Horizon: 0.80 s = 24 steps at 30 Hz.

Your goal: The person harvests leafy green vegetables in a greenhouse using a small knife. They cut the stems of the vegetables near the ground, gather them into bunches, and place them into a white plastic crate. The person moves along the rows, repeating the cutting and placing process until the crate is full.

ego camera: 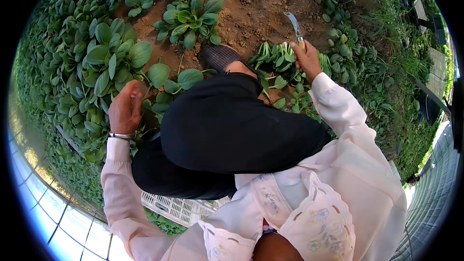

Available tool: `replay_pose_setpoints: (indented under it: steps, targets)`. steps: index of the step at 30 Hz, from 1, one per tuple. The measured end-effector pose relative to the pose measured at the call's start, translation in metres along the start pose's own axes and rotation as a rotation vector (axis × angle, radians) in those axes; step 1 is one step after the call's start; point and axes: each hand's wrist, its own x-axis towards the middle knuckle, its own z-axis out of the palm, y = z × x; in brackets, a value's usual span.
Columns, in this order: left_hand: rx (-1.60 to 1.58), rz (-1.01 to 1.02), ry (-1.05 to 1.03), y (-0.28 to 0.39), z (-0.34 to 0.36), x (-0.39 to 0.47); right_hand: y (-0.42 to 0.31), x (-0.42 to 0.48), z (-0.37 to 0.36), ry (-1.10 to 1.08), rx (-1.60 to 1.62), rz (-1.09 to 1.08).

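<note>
My right hand [307, 59] is closed round the wooden handle of a small curved knife [294, 23], its blade pointing up and away over bare soil. Just below and beside that hand lies a row of leafy greens [282, 58] with pale stalks. At the left, my left hand [125, 108] is beside a large leafy green plant [112, 56], fingers bent and slightly blurred; whether it touches a stem or leaf I cannot tell. A bracelet is on the left wrist. Another rosette of greens [190, 21] grows in the soil ahead.
Dense leafy greens [69, 61] cover the left side. Brown soil [250, 11] runs ahead of my dark shoe [223, 58]. My bent knees are between the hands. Behind and under me is a white slatted plastic crate [174, 208]. Grass and weeds [384, 43] line the right.
</note>
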Motion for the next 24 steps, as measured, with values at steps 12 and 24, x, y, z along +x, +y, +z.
replay_pose_setpoints:
  steps: [12, 24]
  targets:
    - [-0.11, 0.402, -0.226, 0.104, 0.125, 0.151, 0.029, 0.066, -0.087, 0.24, -0.401, -0.015]
    - [-0.24, 0.339, -0.29, 0.093, 0.168, 0.132, 0.064, 0.109, -0.082, 0.009, -0.995, 0.032]
